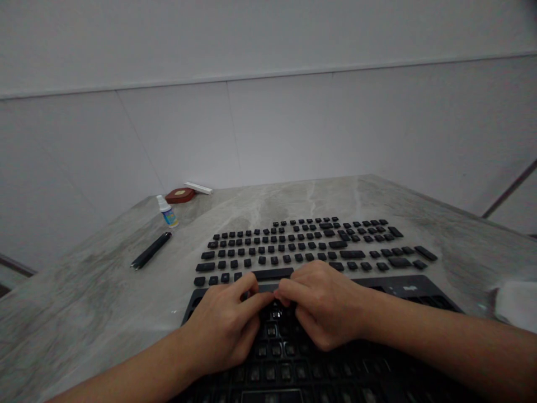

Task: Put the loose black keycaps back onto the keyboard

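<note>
A black keyboard (413, 288) lies close in front of me with its keycaps off, its bare key sockets showing. Over its far part my left hand (232, 319) is bent, thumb and fingers drawn together at the top row. Facing it, my right hand (325, 308) is curled, with thumb and forefinger pinched at the same spot. The fingertips of both hands meet or nearly meet there; anything between them is too small or hidden to make out. Just beyond the hands lie the loose black keycaps (286, 258) in rows, with the long space bar cap (272, 273) nearest.
To the left on the grey marbled table (100, 302) are a black pen-like tool (151, 251) and a small white-capped spray bottle (168, 211). Behind them sit a reddish-brown case (180, 195) and a white strip (198, 187). A white cloth-like item (518, 305) lies at right.
</note>
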`<state>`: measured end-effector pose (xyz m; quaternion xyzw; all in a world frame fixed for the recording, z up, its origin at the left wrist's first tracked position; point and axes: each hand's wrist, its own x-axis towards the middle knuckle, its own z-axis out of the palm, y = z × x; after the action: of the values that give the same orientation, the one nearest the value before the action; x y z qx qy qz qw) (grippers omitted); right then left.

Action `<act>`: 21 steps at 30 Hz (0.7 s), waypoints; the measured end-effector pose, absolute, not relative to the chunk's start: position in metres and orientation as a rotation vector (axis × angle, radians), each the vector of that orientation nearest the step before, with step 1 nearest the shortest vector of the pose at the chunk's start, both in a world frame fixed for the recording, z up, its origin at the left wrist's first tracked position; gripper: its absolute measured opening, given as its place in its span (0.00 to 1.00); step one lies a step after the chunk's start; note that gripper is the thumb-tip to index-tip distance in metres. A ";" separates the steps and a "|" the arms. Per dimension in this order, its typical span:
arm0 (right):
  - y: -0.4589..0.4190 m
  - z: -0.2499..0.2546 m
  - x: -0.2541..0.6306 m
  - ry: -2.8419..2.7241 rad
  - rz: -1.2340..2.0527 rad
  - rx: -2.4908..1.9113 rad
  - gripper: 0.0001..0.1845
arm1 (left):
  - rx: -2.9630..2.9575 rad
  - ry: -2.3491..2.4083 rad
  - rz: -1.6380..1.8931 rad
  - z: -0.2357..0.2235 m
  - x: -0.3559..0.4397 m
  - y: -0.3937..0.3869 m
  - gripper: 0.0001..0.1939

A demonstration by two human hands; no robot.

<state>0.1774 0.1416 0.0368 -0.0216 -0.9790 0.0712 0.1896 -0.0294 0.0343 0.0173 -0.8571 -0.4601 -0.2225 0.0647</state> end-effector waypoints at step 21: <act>0.153 0.026 0.181 -2.457 0.334 -0.026 0.10 | -2.599 -1.483 -0.623 0.019 -0.026 0.034 0.16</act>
<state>0.1815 0.1526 0.0255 -0.0100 -0.9370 0.1274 0.3250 -0.0257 0.0343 0.0187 -0.8495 -0.4847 -0.2038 0.0426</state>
